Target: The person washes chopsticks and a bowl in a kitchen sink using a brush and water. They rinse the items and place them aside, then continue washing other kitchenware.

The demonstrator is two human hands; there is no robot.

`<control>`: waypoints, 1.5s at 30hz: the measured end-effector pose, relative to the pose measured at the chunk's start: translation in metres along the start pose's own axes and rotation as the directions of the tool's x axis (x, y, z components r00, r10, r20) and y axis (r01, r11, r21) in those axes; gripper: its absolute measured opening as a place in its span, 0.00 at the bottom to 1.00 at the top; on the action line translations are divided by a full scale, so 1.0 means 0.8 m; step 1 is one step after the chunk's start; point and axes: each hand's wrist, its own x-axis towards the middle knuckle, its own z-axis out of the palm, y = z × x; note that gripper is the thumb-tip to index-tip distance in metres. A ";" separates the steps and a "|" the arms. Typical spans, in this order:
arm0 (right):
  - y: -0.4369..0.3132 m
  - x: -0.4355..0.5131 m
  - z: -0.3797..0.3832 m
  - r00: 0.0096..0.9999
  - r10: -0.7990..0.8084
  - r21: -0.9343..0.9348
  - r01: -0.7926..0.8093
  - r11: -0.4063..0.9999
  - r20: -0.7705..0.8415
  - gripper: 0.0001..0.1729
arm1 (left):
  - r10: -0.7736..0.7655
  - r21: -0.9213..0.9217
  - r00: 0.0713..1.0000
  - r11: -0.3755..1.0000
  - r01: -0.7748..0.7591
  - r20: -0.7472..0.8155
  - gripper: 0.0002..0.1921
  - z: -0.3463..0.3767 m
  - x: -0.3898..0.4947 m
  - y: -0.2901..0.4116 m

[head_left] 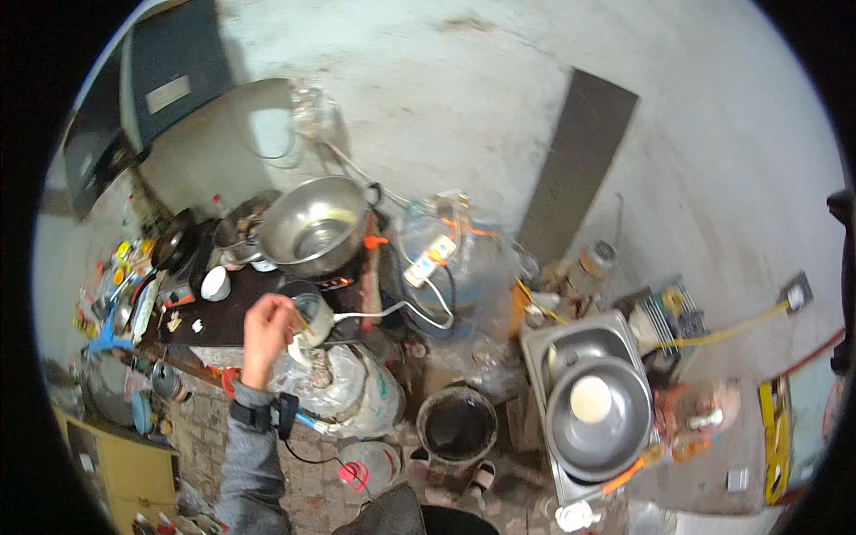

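My left hand (267, 329), in a grey sleeve with a black strap at the wrist, is closed around a thin brown stick (305, 325), perhaps chopsticks. The stick slants down at the near side of a small whitish electric pot (324, 326). This pot stands at the corner of a dark tabletop (231, 314), and a white cord (374, 314) runs near it. Its contents are too blurred to tell. Behind it, a large steel pan (314, 231) sits tilted on a cooker with red lights. My right hand is out of view.
A white bowl (216, 284) stands left of the pan. Right of the table hangs a power strip (430, 261). A dark bucket (458, 428) and a red-lidded jug (381, 461) stand on the floor. A steel sink (535, 348) holds a metal basin (595, 448).
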 end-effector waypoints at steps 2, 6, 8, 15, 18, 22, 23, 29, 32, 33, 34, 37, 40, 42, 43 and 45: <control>0.011 0.045 0.003 0.701 0.672 0.731 -0.584 0.351 0.237 0.12 | -0.069 -0.016 0.980 0.997 0.073 0.185 0.06 0.079 -0.038 -0.008; -0.001 0.078 -0.014 0.698 0.661 0.641 -0.646 0.415 0.275 0.11 | -0.237 -0.036 0.730 0.941 0.336 0.641 0.07 0.279 -0.117 -0.039; -0.006 0.066 -0.027 0.741 0.630 0.642 -0.604 0.473 0.233 0.13 | -0.260 0.014 0.544 0.910 0.414 0.797 0.08 0.382 -0.167 -0.058; 0.041 -0.080 -0.053 0.379 0.908 0.604 -0.771 0.201 0.181 0.14 | -0.329 0.179 0.295 0.881 0.439 0.897 0.07 0.658 -0.267 -0.143; 0.073 -0.179 -0.042 0.265 0.958 0.664 -0.737 0.126 0.112 0.15 | -0.555 0.224 0.330 0.707 0.671 0.764 0.06 0.724 -0.296 -0.177; 0.115 -0.300 0.010 0.264 0.944 0.779 -0.626 0.014 0.196 0.13 | -0.637 0.087 0.358 0.558 0.825 0.683 0.10 0.767 -0.316 -0.199; 0.124 -0.325 0.021 0.381 0.892 0.752 -0.655 0.074 0.245 0.13 | -0.655 0.015 0.373 0.507 0.862 0.657 0.11 0.773 -0.320 -0.200; 0.142 -0.378 0.073 0.236 0.903 0.682 -0.727 -0.081 0.358 0.20 | -0.596 0.032 0.576 0.710 0.704 0.560 0.15 0.784 -0.320 -0.192; 0.143 -0.360 0.075 0.249 0.908 0.691 -0.721 -0.060 0.338 0.21 | -0.515 0.063 0.677 0.818 0.572 0.526 0.15 0.776 -0.312 -0.183; 0.146 -0.351 0.071 0.272 0.905 0.691 -0.722 -0.032 0.327 0.22 | -0.487 0.060 0.702 0.841 0.538 0.519 0.14 0.772 -0.310 -0.179; 0.149 -0.340 0.065 0.323 0.892 0.681 -0.732 0.024 0.316 0.22 | -0.437 0.131 0.728 0.889 0.439 0.527 0.14 0.767 -0.307 -0.173; 0.146 -0.297 0.040 0.509 0.798 0.363 -0.845 0.392 0.323 0.22 | -0.409 0.069 0.720 0.890 0.452 0.561 0.13 0.750 -0.300 -0.151; 0.113 -0.215 0.003 0.647 0.590 -0.393 -0.442 0.806 0.483 0.20 | -0.293 0.116 0.720 0.951 0.286 0.629 0.13 0.725 -0.280 -0.125; 0.054 -0.129 0.022 0.511 0.858 0.596 -0.707 0.381 0.058 0.14 | -0.175 0.050 0.727 0.980 0.191 0.664 0.13 0.706 -0.269 -0.108; 0.024 -0.080 0.019 0.559 0.826 0.630 -0.668 0.397 0.073 0.15 | -0.175 0.070 0.704 0.982 0.175 0.688 0.13 0.700 -0.260 -0.099; -0.034 0.027 0.020 0.748 0.660 0.619 -0.554 0.556 0.077 0.15 | -0.144 0.063 0.653 0.987 0.146 0.743 0.13 0.687 -0.243 -0.083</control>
